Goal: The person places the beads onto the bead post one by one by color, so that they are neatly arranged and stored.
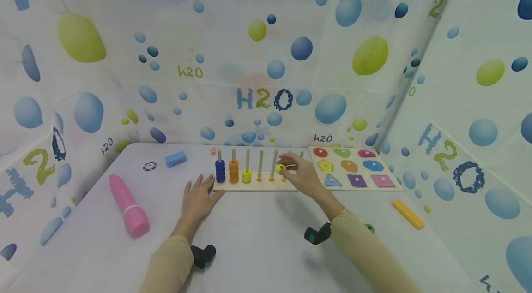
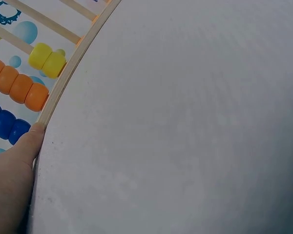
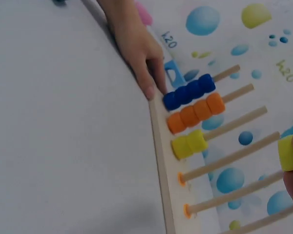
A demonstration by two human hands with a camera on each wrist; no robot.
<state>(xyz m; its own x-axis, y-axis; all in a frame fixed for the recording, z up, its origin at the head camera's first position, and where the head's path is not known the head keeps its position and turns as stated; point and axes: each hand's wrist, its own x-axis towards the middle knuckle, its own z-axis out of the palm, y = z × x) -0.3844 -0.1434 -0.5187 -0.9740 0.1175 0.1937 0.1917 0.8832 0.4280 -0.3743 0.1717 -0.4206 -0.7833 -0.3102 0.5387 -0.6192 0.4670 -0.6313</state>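
A wooden peg board stands on the white table with a row of upright pegs. Its leftmost peg carries a stack of blue beads, followed by orange beads and two yellow beads. Beside the board's left end rests my left hand, fingers spread and thumb touching the base's front corner. My right hand pinches a loose yellow bead between thumb and finger, near the pegs right of the middle. That hand partly hides the right-hand pegs.
A shape puzzle board lies right of the pegs. Further right is a yellow block; a green ring shows beside the right sleeve. To the left are a pink cylindrical object, a blue block and a round chip.
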